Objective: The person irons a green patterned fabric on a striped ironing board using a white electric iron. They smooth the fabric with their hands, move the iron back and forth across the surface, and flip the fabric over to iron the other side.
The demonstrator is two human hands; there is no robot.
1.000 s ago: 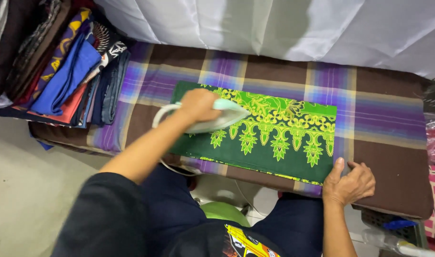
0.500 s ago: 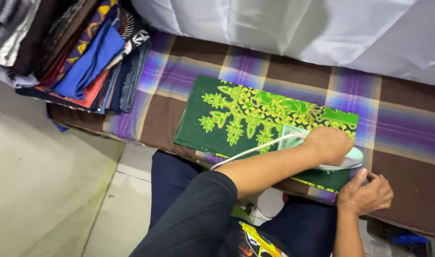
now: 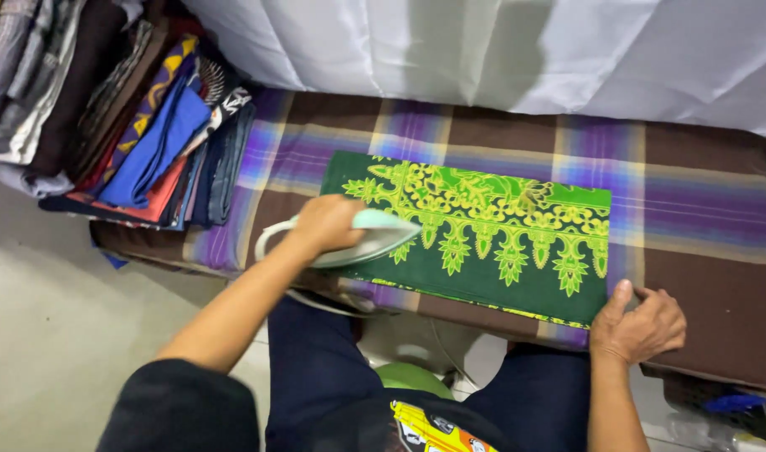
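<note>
Iron point(image 3: 362, 238) gripped in left hand point(image 3: 324, 224), sitting at green patterned cloth's point(image 3: 500, 243) left end; right hand point(image 3: 638, 322) pins its corner, fingers curled. Cloth looks flat, stack point(image 3: 149, 142) folded alongside.

The left hand point(image 3: 326, 224) grips a pale iron point(image 3: 362, 238) on folded green cloth point(image 3: 492, 243); the right hand point(image 3: 638, 325) presses its corner.

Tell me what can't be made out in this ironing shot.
Head view only:
- Pale green iron: handle hidden under the left hand.
- Folded green patterned cloth: near left corner covered by the iron.
- Stack of folded clothes: cut off by the left edge.
</note>
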